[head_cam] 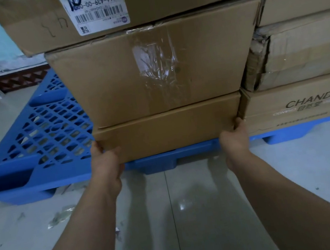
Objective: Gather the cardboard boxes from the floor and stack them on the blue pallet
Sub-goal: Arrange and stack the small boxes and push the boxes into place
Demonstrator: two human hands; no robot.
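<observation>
The low, flat brown cardboard box (167,131) sits at the front edge of the blue plastic lattice pallet (48,132). Its long axis runs 9 to 3 o'clock, and a taller tape-patched cardboard box (151,70) rests on it. One hand is at each end, equally near. The left hand (106,162) grips the 9 o'clock end, thumb on the front face. The right hand (235,137) grips the 3 o'clock end, fingers curled in beside the printed "CHANDO" carton (297,104). Any push would likely go toward 12 o'clock.

Arms outstretched, left grip (106,160) and right grip (235,138) seemingly curled, fingertips hidden.
</observation>
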